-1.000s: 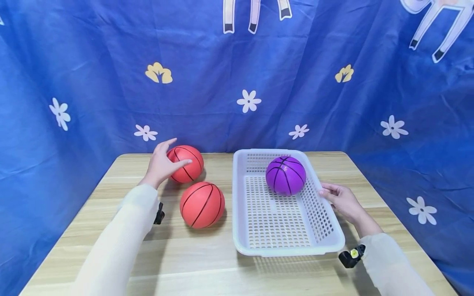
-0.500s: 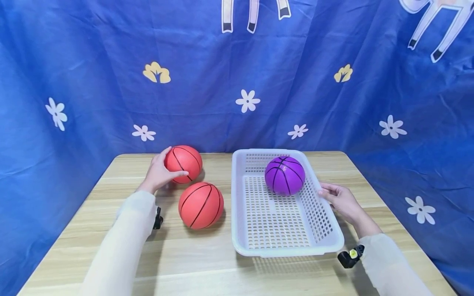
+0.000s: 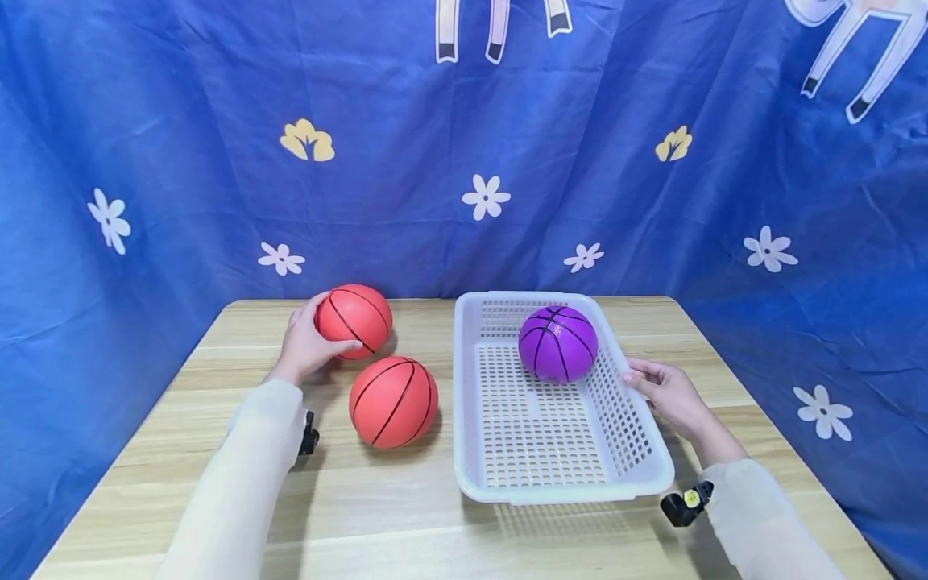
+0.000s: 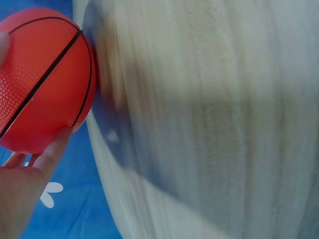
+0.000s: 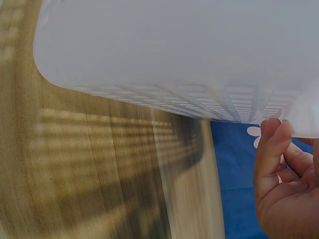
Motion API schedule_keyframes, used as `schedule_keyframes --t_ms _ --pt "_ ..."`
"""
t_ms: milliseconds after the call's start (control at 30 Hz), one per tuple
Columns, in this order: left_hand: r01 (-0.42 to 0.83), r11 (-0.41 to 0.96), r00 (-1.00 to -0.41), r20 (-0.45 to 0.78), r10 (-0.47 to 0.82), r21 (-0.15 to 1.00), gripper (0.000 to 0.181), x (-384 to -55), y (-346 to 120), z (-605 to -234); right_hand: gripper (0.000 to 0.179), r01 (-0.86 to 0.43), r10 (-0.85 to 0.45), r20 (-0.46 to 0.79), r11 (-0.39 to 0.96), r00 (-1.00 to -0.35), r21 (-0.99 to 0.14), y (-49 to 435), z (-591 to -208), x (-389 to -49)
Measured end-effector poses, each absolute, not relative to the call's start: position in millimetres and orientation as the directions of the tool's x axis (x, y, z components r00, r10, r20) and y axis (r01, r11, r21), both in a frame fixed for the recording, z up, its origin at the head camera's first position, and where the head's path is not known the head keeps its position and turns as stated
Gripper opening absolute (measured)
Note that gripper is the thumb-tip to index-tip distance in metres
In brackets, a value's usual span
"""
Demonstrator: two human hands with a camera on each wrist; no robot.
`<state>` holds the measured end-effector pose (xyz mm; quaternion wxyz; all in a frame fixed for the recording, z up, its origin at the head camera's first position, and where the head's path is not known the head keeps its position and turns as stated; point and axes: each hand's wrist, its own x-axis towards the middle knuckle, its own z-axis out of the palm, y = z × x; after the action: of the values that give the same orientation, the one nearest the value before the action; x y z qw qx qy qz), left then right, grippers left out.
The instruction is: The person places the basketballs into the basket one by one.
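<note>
At the far left of the table, my left hand [image 3: 303, 345] grips a red toy basketball [image 3: 358, 322], thumb on the near side and fingers round the left. In the left wrist view the fingers curve under that red basketball [image 4: 47, 89], close beside the wooden surface. My right hand [image 3: 674, 396] holds the right rim of a white perforated plastic basket [image 3: 536, 451]. From the right wrist, its fingertips [image 5: 282, 130] show at the edge of the basket wall [image 5: 164, 45]. A purple toy basketball [image 3: 558, 346] sits in the basket's far right part.
A second red basketball [image 3: 394, 403] rests on the wooden table [image 3: 377, 524], nearer me and left of the basket. Behind the table hangs a blue curtain [image 3: 406, 234] with white flowers. A small black camera [image 3: 681, 507] is on my right wrist, another [image 3: 309, 435] on my left.
My left hand has closed its thumb and fingers round the far red basketball, which has shifted slightly left and turned. The right hand, basket and other balls have stayed in place.
</note>
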<state>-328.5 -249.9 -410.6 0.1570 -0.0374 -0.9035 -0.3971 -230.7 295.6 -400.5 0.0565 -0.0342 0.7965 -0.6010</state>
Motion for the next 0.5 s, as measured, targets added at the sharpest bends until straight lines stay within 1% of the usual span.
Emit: schedule_keyframes --t_ms 133,300,400,500 --pt "0.190 0.678 -0.939 0.333 -0.085 0.710 0.095 -324.9 -251.3 -412.7 0.050 0.000 -0.132 -0.041 0.299 -0.990 -0.954 297.3 -403.2 -232.0" --pt "0.217 0.656 -0.922 0.372 -0.105 0.723 0.092 -325.2 -257.5 -418.2 0.050 0.026 -0.129 -0.065 0.280 -0.990 -0.960 295.4 -401.4 -230.5" --pt "0.237 0.633 -0.906 0.402 -0.129 0.737 0.093 -343.3 -271.2 -435.6 0.052 0.027 -0.120 -0.063 0.283 -0.991 -0.959 295.2 -401.9 -230.6" --pt "0.281 0.603 -0.895 0.431 -0.117 0.747 0.094 -369.5 -291.3 -457.7 0.053 0.016 -0.117 -0.053 0.298 -0.992 -0.955 299.5 -407.3 -234.2"
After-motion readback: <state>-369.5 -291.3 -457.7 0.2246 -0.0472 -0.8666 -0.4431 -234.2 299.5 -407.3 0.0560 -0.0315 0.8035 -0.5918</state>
